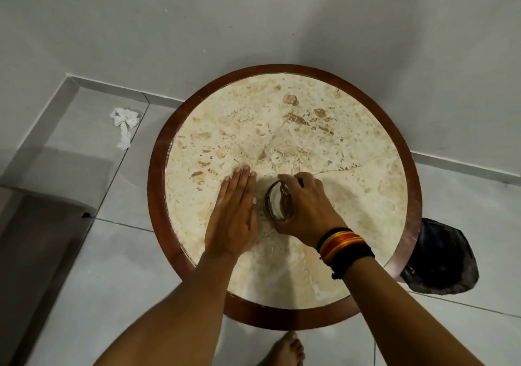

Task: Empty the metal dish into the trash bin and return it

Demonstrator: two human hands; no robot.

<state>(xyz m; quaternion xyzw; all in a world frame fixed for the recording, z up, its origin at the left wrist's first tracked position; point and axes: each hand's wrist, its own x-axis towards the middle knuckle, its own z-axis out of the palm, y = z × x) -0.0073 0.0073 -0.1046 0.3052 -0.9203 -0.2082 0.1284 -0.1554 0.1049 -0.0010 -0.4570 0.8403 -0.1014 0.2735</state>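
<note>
A small round metal dish (275, 203) stands near the middle of a round marble-topped table (324, 146). My right hand (306, 206) covers its right side, fingers curled over the rim and gripping it. Flat on the tabletop just left of the dish lies my left hand (235, 213), fingers straight and together, holding nothing. What is inside the dish is mostly hidden by my fingers. A trash bin lined with a dark bag (442, 258) stands on the floor at the table's right edge, partly hidden under the rim.
The table has a dark wooden rim (156, 185) and stands against a grey wall. Crumpled white paper (124, 123) lies on the tiled floor at the left. A dark mat (36, 241) is at the far left. My bare foot (286, 350) is below the table.
</note>
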